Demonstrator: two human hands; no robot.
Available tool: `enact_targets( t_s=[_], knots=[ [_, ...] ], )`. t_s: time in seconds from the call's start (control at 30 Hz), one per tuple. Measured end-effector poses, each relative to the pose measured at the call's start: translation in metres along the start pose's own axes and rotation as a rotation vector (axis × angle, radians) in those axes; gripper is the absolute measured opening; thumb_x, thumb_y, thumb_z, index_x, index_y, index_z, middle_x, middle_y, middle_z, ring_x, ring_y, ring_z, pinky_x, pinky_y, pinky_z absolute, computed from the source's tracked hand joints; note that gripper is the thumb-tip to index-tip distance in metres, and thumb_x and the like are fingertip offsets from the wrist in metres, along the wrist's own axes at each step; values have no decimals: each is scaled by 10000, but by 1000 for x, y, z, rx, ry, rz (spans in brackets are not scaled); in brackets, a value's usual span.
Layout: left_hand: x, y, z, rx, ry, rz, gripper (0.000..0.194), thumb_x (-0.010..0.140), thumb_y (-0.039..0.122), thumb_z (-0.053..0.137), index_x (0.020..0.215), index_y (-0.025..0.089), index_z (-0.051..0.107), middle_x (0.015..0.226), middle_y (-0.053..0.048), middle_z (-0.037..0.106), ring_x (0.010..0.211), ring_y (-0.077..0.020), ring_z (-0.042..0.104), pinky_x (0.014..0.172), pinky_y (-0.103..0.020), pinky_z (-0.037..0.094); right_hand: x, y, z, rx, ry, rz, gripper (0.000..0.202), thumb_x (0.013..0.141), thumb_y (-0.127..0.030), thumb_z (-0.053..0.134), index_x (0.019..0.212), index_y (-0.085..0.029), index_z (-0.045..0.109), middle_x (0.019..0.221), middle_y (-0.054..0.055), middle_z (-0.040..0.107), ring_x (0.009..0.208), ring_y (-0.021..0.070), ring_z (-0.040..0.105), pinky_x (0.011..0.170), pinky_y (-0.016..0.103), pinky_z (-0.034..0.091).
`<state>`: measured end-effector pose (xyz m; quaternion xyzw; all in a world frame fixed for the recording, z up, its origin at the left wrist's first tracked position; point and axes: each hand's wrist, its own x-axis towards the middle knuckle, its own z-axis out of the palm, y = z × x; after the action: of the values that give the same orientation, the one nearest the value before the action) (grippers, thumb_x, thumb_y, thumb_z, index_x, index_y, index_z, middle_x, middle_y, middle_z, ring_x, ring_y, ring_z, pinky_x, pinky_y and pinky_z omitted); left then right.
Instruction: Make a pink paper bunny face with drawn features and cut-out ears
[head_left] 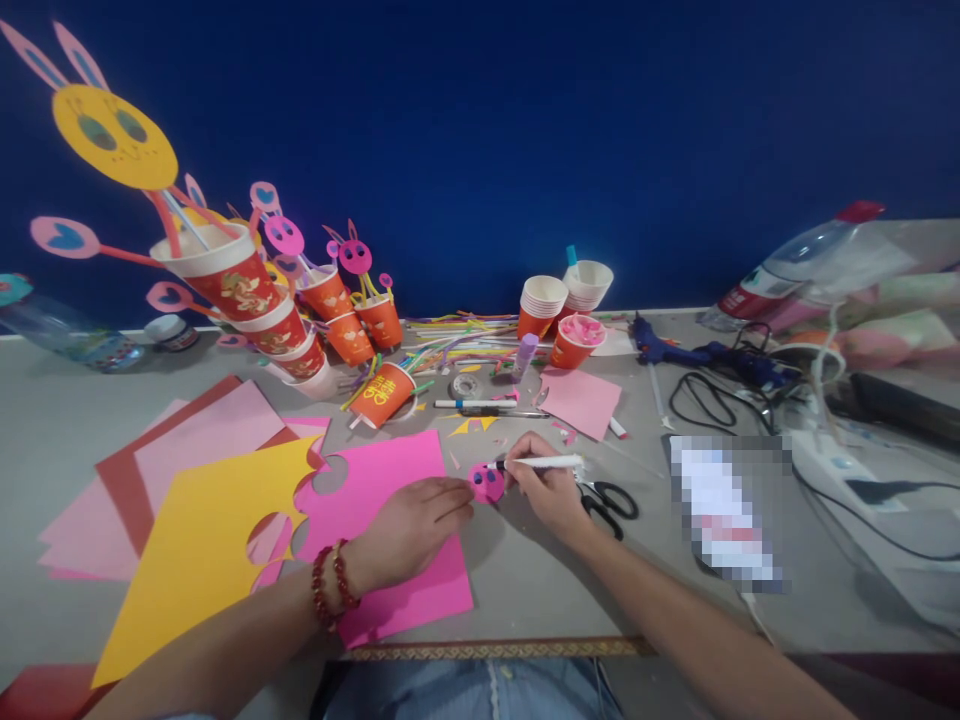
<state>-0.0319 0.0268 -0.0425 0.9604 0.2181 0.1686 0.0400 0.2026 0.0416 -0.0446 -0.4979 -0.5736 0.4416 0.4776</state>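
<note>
A small pink paper face (489,488) with dark blue eyes lies on the table between my hands. My left hand (416,520) lies flat with outstretched fingers, its fingertips at the left edge of the face. In my right hand (546,492) is a white marker (555,462), pinched between thumb and fingers, its dark tip over the top of the face. Black-handled scissors (619,500) rest just right of this hand, partly covered by it. Under my left wrist spreads a bright pink sheet (397,460) with rounded cutouts, next to a yellow sheet (195,530).
Decorated paper cups (281,330) with rabbit faces stand at the back left. Pipe cleaners (465,328), a tape roll (465,387), a purple glue stick (525,357) and stacked cups (541,300) lie behind my hands. To the right are a phone (724,510), cables and a bottle (795,260).
</note>
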Motion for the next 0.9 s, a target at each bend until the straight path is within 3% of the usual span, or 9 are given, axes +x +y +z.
enact_targets(
  t_s=[0.1, 0.37, 0.9],
  knots=[
    [0, 1, 0, -3, -13, -9, 335, 906, 57, 439, 1183, 96, 622, 1285, -134, 668, 1209, -255, 604, 1035, -410, 531, 4, -2, -7, 9, -24, 12, 46, 839, -264, 590, 818, -230, 567, 665, -11, 628, 548, 144, 517, 517, 272, 393],
    [-1, 1, 1, -8, -20, -5, 340, 902, 60, 452, 1195, 106, 619, 1285, -144, 663, 1244, -254, 582, 1057, -418, 514, 2, -1, -9, -99, -15, -77, 136, 738, -180, 582, 627, -231, 521, 591, -24, 509, 548, 147, 441, 522, 283, 333],
    [0, 0, 1, 10, -18, 6, 355, 902, 58, 428, 1200, 101, 616, 1285, -140, 670, 1228, -254, 600, 1043, -409, 525, 0, 7, -7, -203, -33, -82, 170, 760, -156, 582, 625, -243, 529, 590, -12, 530, 597, 179, 469, 561, 317, 353]
  ],
)
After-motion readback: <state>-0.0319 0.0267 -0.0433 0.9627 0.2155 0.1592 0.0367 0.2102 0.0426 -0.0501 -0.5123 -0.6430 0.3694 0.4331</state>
